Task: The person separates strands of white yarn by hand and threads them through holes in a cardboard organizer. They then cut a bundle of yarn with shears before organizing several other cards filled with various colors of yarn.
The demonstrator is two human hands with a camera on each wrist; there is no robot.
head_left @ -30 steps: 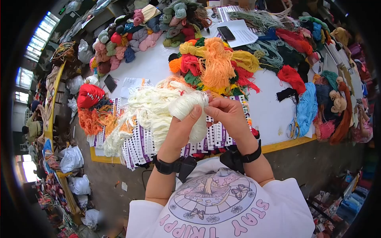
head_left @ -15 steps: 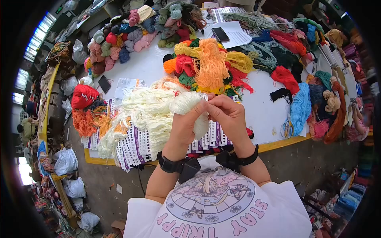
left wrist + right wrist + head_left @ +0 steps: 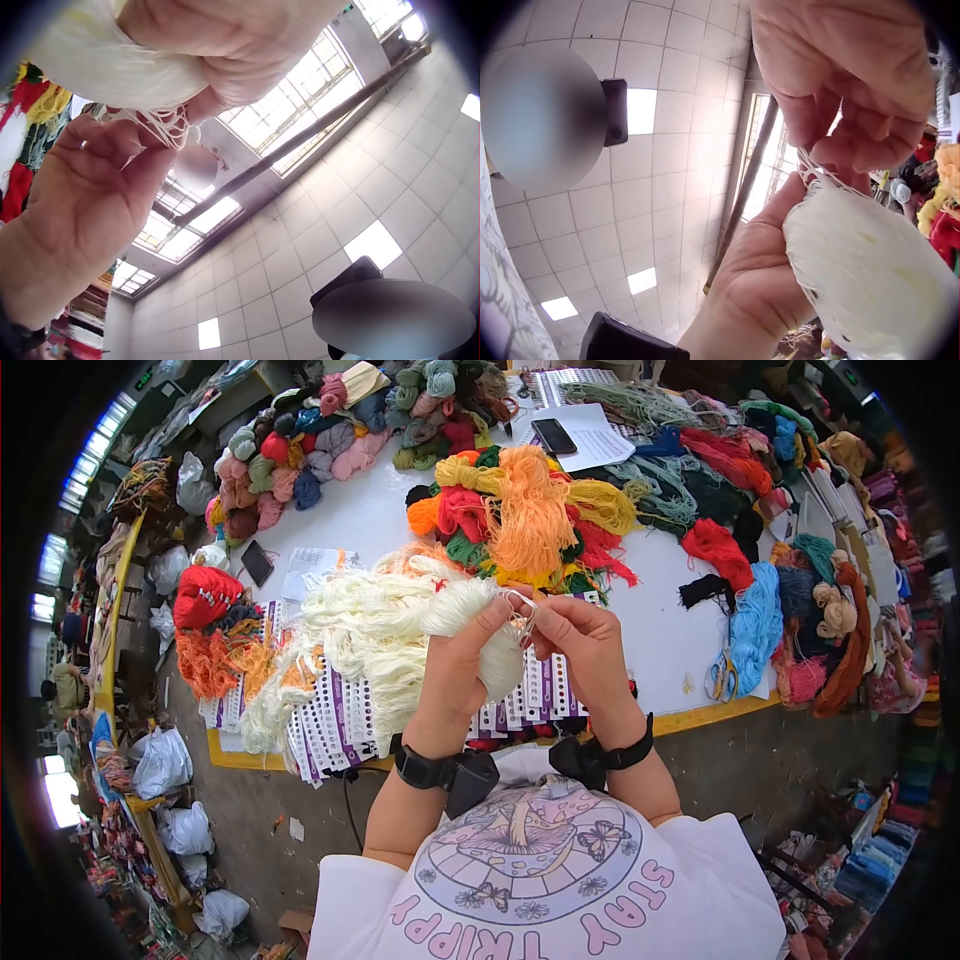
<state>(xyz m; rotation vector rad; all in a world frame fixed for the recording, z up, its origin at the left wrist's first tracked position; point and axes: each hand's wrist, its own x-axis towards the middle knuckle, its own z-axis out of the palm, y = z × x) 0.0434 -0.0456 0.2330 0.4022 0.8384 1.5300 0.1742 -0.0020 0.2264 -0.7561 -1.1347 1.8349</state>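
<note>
A thick white skein of yarn (image 3: 462, 610) is gripped in my left hand (image 3: 458, 672), its body bulging out past the thumb. My right hand (image 3: 588, 652) meets it at the skein's end, where thumb and fingers pinch several loose strands (image 3: 810, 166). In the left wrist view those strands fan out in loops from the skein (image 3: 97, 67) to the right hand's fingertips. The right wrist view has the left hand (image 3: 754, 281) behind the skein, fingertips close to the strands. Below and left, a heap of cream-white yarn (image 3: 370, 625) covers part of the table.
Purple-and-white punched cards (image 3: 335, 715) lie under the heap along the table's yellow edge (image 3: 700, 722). Orange, red and yellow hanks (image 3: 535, 510) are piled beyond the hands. Scissors (image 3: 722, 680) lie beside blue yarn (image 3: 757, 625) at right. Two phones (image 3: 553, 437) rest on the table.
Both hands stay together at the skein's end. A loop of white strands now shows between the fingertips, and the right hand's fingers have shifted slightly. The head view has turned a little.
</note>
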